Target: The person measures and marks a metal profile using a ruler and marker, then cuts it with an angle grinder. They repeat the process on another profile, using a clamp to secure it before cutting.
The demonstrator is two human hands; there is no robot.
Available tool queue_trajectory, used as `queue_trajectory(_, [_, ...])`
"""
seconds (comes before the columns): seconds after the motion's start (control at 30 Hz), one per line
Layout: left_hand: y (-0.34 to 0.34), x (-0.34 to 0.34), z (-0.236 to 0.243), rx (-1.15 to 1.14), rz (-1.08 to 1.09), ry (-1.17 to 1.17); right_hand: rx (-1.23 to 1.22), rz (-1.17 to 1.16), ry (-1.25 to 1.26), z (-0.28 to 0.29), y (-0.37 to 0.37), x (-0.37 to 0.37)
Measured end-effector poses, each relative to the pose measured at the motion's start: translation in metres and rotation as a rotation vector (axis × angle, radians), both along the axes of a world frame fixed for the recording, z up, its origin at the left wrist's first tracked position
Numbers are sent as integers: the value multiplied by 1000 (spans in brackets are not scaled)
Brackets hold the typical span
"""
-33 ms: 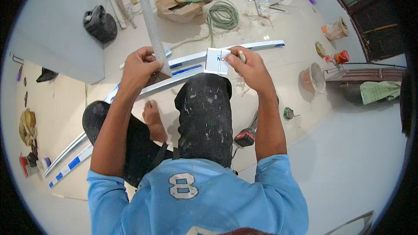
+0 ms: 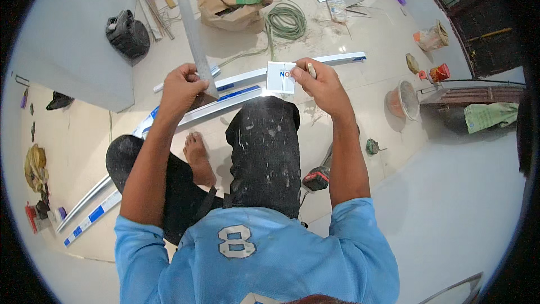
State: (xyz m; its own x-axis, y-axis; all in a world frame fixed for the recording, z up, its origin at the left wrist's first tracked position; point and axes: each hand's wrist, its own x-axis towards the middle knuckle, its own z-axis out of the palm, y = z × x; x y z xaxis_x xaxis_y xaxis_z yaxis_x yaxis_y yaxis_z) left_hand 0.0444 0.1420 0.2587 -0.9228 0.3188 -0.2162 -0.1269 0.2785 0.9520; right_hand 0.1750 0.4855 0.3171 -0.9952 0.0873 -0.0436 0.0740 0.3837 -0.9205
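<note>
My left hand (image 2: 183, 91) pinches the near end of a long, pale grey flat strip (image 2: 194, 39), which leans away from me across the floor. My right hand (image 2: 320, 85) grips a white square card (image 2: 278, 81) with printed letters, held just beyond my knee. A thin dark line runs down the card's face; I cannot tell if it is a wire or string. A short pale stick like a pencil or marker (image 2: 311, 70) pokes up from the same fingers. Beneath both hands lie silver metal channels (image 2: 236, 100) with blue printed patches.
A brown sack (image 2: 230, 8) and a coiled green hose or cable (image 2: 286, 21) lie ahead. A black container (image 2: 128, 34) stands by the wall at left. On the right are a bucket (image 2: 403, 100) and a green cloth (image 2: 490, 117). A power tool (image 2: 316, 178) rests beside my right knee.
The far end of the strip has dipped slightly toward me. Both hands keep their grips and otherwise stay nearly in place.
</note>
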Motion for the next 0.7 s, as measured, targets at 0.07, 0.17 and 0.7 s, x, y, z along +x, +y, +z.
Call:
queue_trajectory(0.07, [2,-25,-61,-270,15,120,-56,-40,19,-19,9,-18])
queue_trajectory(0.17, [-10,-62,-183,-604,-98,256,-71,-80,-41,-33,24,-40])
queue_trajectory(0.7, [-16,-68,-264,-824,-201,-112,-453,-217,-232,-116,28,-77])
